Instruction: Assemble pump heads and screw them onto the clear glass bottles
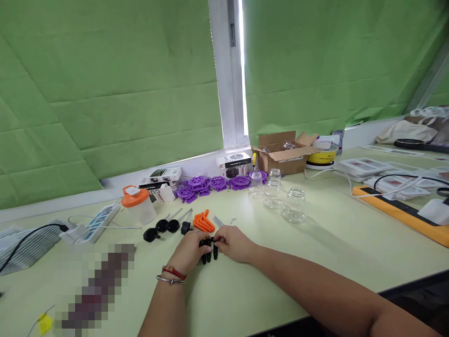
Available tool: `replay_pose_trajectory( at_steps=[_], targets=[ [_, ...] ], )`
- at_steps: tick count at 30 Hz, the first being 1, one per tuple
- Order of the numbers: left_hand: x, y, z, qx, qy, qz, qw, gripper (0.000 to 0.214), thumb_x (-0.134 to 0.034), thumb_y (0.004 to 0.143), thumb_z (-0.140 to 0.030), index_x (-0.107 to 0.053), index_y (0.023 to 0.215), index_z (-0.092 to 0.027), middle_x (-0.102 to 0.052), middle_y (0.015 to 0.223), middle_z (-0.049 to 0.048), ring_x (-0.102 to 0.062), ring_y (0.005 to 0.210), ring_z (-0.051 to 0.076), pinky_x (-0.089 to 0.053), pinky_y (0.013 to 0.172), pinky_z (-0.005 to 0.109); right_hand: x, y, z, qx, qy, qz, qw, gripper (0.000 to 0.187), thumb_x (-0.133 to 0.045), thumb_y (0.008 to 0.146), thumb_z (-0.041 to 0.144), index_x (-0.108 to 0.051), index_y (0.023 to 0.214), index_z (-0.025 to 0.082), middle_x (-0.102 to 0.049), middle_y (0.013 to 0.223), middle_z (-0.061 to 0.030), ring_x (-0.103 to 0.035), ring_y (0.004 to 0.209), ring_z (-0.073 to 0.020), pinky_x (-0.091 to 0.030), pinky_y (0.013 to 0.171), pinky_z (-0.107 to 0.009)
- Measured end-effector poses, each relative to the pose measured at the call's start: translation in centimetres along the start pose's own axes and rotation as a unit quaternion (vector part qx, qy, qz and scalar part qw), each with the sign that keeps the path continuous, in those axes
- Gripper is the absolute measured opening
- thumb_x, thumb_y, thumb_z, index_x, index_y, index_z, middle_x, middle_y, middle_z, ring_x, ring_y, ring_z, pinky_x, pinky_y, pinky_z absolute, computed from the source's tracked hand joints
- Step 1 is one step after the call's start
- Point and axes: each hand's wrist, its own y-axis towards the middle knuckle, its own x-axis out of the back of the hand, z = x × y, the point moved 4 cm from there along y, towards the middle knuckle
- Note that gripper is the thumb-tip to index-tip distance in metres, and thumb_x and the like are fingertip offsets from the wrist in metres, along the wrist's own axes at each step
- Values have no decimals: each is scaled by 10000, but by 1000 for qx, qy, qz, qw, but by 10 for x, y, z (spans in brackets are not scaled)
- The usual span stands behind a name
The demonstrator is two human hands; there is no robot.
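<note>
At the middle of the table, my left hand (189, 252) wears a red bracelet and a silver bangle, and its thumb and fingers are closed against small long black pieces (209, 256). My right hand (234, 243) pinches at the right end of the same group, partly covering it. What kind of pieces they are I cannot make out. Just beyond the hands lie bent orange parts (204, 222) and thin metal rods (218, 221). To their left are black round-headed parts with metal shafts (173, 225).
Purple plastic wheel-like parts (218, 183) line the back, by small printed boxes (233, 161). Clear glass jars (295, 206) stand right of centre, before an open cardboard box (286, 163). An orange-lidded cup (139, 206) and a power strip (102, 222) are on the left.
</note>
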Motion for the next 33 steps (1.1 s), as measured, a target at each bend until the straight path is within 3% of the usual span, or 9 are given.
replay_pose_trajectory(
  at_steps=[16,24,26,29,30,33],
  targets=[
    [1,2,4,5,-27,-32,999,213,-658,698,-226,-708,904,-196,-679,970,88,-596,943,264,-427,839,374,-1,-1,-20,-59,86,17,994,68,-578,779,195,-609,838,184,-605,648,1,-563,560,-126,-403,514,-234],
    [14,0,-1,3,-26,-115,993,198,-589,767,-337,-705,856,-204,-687,855,62,-613,844,238,-448,766,342,-4,0,-31,-100,152,11,983,69,-596,773,230,-595,828,189,-599,613,15,-564,533,-121,-440,514,-234],
    [23,-2,3,40,-8,-180,983,236,-531,803,-385,-686,822,-208,-687,833,52,-614,798,219,-450,734,320,-2,0,-33,-110,159,8,981,68,-600,772,229,-596,824,186,-586,591,23,-567,536,-116,-440,515,-223],
    [36,-8,23,191,26,-275,942,265,-485,813,-419,-652,816,-213,-690,833,46,-616,771,214,-446,696,306,8,0,-36,-125,166,-8,978,70,-593,780,237,-595,824,182,-568,547,33,-553,511,-114,-421,493,-215],
    [37,-10,30,238,32,-285,928,264,-481,810,-420,-645,837,-215,-690,831,45,-619,772,216,-444,687,303,12,1,-37,-132,167,-18,977,68,-587,783,239,-594,817,180,-562,533,35,-542,494,-112,-412,484,-213],
    [36,-9,42,271,41,-275,921,310,-493,795,-432,-636,936,-197,-687,845,61,-625,784,226,-442,673,300,27,3,-43,-147,161,-58,974,59,-571,787,231,-586,783,174,-557,517,37,-531,472,-104,-398,481,-207]
  ],
)
